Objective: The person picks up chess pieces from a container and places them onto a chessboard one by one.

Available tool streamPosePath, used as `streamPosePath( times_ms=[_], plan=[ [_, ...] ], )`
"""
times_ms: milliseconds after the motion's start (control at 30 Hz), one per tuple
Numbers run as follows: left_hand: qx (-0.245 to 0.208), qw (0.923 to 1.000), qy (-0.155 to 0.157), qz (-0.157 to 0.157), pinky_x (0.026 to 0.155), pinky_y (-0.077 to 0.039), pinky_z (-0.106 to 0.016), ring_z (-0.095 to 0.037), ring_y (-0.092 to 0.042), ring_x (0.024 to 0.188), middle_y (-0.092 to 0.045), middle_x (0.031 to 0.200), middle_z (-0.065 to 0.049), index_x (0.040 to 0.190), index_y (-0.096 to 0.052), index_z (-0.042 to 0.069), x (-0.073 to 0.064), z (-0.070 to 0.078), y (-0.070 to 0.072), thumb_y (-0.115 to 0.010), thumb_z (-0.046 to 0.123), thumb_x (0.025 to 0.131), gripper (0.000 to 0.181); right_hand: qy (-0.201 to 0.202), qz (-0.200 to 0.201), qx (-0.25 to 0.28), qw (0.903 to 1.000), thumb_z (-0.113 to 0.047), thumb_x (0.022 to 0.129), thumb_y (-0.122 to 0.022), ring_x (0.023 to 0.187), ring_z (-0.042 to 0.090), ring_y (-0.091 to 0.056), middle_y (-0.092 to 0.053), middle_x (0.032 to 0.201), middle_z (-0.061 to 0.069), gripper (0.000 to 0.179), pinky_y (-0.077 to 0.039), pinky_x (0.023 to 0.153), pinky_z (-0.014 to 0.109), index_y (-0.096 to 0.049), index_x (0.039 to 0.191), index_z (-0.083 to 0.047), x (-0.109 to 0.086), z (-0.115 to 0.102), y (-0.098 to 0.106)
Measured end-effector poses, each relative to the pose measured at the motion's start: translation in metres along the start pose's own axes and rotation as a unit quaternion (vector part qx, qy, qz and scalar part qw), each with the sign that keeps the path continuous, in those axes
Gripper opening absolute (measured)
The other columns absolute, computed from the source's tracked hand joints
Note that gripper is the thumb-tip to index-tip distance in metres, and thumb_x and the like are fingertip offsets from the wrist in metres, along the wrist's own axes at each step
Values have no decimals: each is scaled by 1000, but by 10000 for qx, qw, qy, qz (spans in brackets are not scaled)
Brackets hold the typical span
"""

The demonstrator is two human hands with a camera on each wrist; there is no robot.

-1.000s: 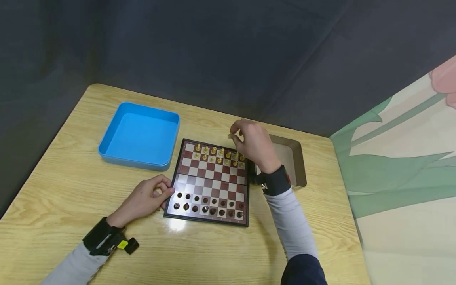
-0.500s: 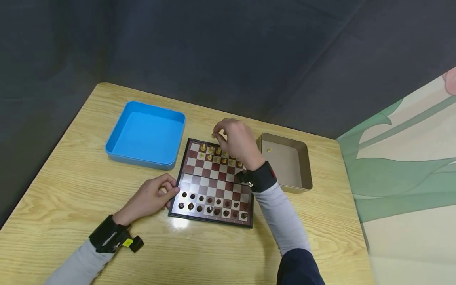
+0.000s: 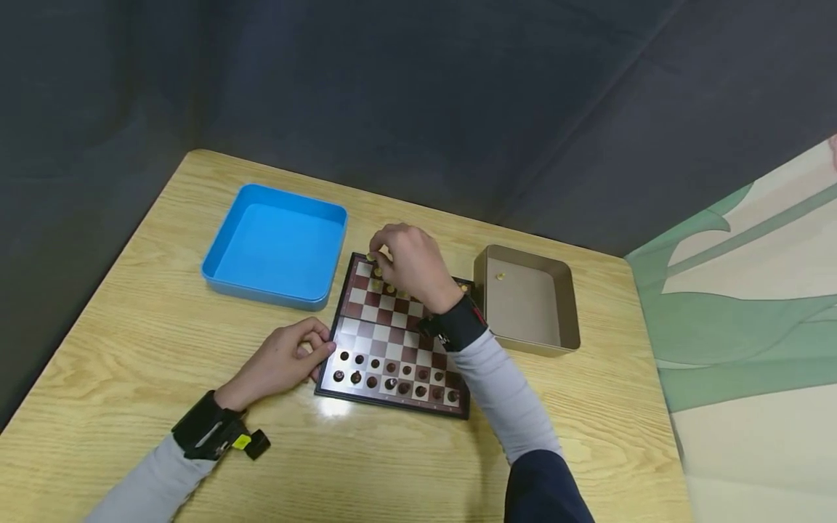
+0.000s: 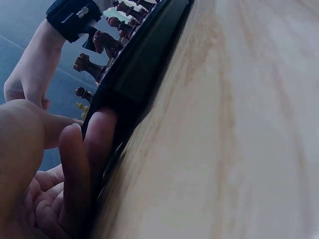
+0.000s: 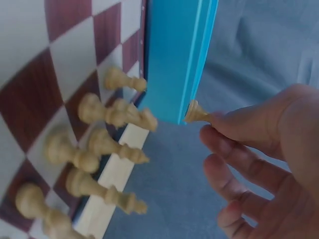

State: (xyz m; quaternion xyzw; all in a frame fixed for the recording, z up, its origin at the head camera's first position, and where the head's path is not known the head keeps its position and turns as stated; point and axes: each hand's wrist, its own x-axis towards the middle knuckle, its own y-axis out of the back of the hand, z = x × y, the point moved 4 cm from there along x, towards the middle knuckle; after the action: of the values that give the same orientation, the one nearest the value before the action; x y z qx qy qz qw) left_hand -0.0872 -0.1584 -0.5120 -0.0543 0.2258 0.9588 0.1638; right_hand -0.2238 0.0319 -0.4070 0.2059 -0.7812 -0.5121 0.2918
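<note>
A chessboard (image 3: 373, 331) lies on the table, with dark chess pieces (image 3: 390, 383) in two rows at the near side. Light chess pieces (image 5: 107, 191) stand at the far side, partly covered by my right hand (image 3: 412, 265) in the head view. That hand pinches a light chess piece (image 5: 197, 112) by its top between thumb and finger, above the board's far left corner. The fingers hide the piece's head. My left hand (image 3: 281, 363) holds the board's left edge, thumb at the top and fingertips (image 4: 102, 124) against the side.
A blue tray (image 3: 271, 294) stands left of the board. To the right is a tan box (image 3: 567, 305) with one small light chess piece (image 3: 500, 276) inside. The wooden table (image 3: 366, 472) ends at a dark curtain (image 3: 418, 109) behind.
My right hand has moved left along the board's far edge, carrying the light piece from the right side to the far left corner. My left hand stays at the board's edge.
</note>
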Motion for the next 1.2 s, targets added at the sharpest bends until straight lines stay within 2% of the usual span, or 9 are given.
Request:
streamPosePath(
  times_ms=[200, 600, 767, 967, 1200],
  plan=[
    [-22, 10000, -53, -26, 51, -45, -27, -14, -69, 56, -69, 77, 3, 107, -62, 9, -1, 1, 0, -64, 31, 102, 23, -37, -90, 20, 10000, -16, 97, -68, 92, 19, -66, -75, 102, 2, 15, -54, 77, 36, -80, 103, -11, 2, -1, -11],
    [6, 10000, 2, -35, 52, -45, -27, -14, -69, 56, -69, 77, 3, 106, -62, 9, -3, 1, 0, -64, 29, 102, 21, -6, -155, 7, 9999, -12, 96, -64, 85, 20, -60, -76, 96, 3, 17, -53, 80, 37, -80, 101, -10, -4, 1, -35],
    [18, 10000, -40, -17, 51, -47, -28, -14, -69, 57, -69, 76, 4, 106, -63, 10, -3, -1, 1, -64, 29, 102, 19, 60, -113, -177, 9998, -11, 96, -64, 84, 22, -61, -76, 95, 3, 17, -53, 82, 39, -81, 99, -10, -3, -2, -35],
    [82, 9999, -122, 0, 52, -47, -27, -12, -69, 56, -69, 75, 5, 106, -63, 9, -4, -2, 2, -64, 31, 102, 21, 68, -216, -157, 9996, -13, 97, -64, 88, 20, -62, -75, 97, 2, 17, -52, 86, 40, -80, 102, -11, -4, -3, -34],
    [85, 9999, -96, 1, 55, -47, -28, -12, -69, 57, -70, 78, 4, 107, -63, 9, -5, -2, 4, -65, 31, 102, 22, 17, -99, -107, 9999, -15, 97, -68, 100, 25, -65, -74, 108, 5, 17, -52, 93, 43, -79, 109, -11, -12, -1, -15]
  ],
)
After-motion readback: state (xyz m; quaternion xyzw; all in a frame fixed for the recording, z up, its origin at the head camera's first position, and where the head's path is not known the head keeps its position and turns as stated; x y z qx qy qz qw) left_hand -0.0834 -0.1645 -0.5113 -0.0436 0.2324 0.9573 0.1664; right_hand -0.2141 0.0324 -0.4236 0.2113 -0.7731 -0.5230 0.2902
